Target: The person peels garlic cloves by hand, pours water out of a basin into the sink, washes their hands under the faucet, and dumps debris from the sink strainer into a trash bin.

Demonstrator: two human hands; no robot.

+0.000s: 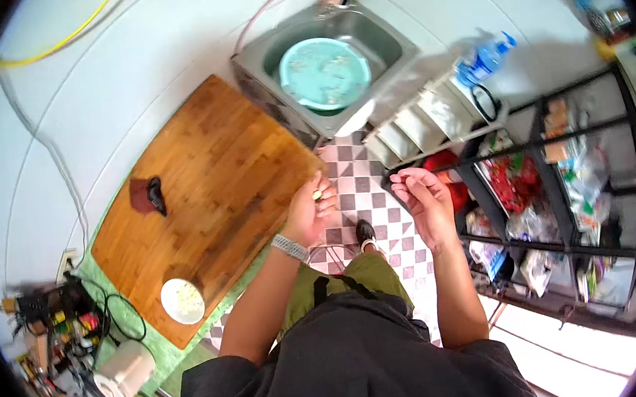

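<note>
My left hand (310,211) is at the right edge of the wooden board (215,162), its fingers curled round a small pale piece (317,195). My right hand (424,202) is raised over the floor near the black rack, fingertips pinched together; whatever is between them is too small to make out. A white bowl (182,301) with pale chopped pieces stands on the board's near left corner. A dark object with a brown part (148,196), perhaps a knife, lies at the board's left side.
A steel sink (379,36) holds a turquoise basin (325,74) of water. A blue bottle (482,62) stands by a white organizer (432,115). The black rack (560,248) with bags is at right; a white appliance (126,371) is at lower left.
</note>
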